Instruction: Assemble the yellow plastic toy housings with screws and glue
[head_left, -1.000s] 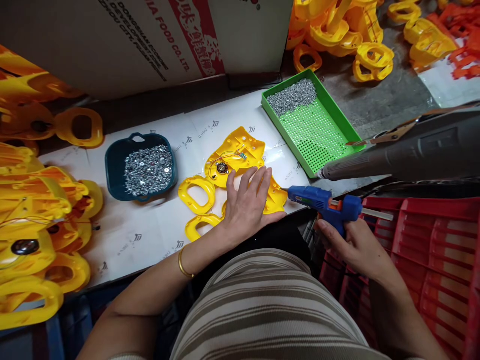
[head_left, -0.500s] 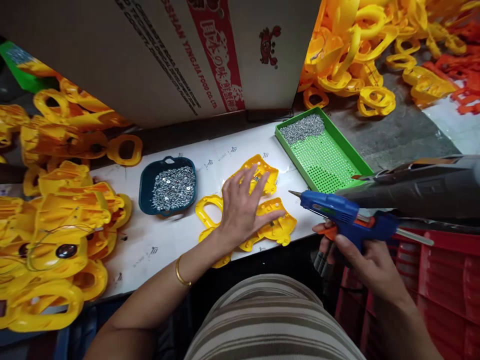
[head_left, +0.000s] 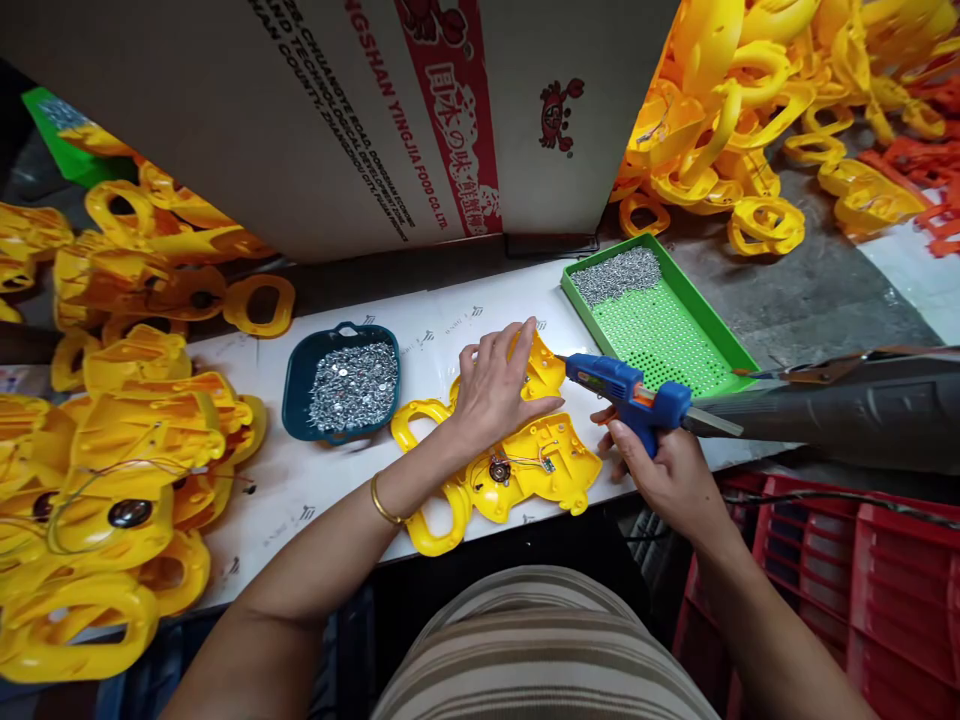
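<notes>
My right hand (head_left: 664,470) grips a blue glue gun (head_left: 622,385), its nozzle pointing left at the edge of the farther yellow plastic shell (head_left: 546,370). My left hand (head_left: 495,385) lies over that shell with fingers stretched and thumb apart, hiding much of it. Just nearer to me, a second yellow plastic shell (head_left: 551,465) lies inside up, showing a round speaker (head_left: 499,469), thin wires and a small circuit board (head_left: 548,464). Both shells have loop-shaped handles at the left. A clear glue stick (head_left: 716,421) sticks out of the gun's rear.
A dark teal tray (head_left: 294,385) of screws stands left, a green perforated tray (head_left: 675,325) with screws at right. Yellow shells (head_left: 142,430) pile up at left, more (head_left: 720,130) at back right. A carton (head_left: 510,130) stands behind; a dark tube (head_left: 847,400) and red crate (head_left: 892,590) lie right.
The glue gun has moved left and up, bringing its nozzle to the farther shell. My left hand has shifted slightly right, uncovering the nearer shell's speaker and board.
</notes>
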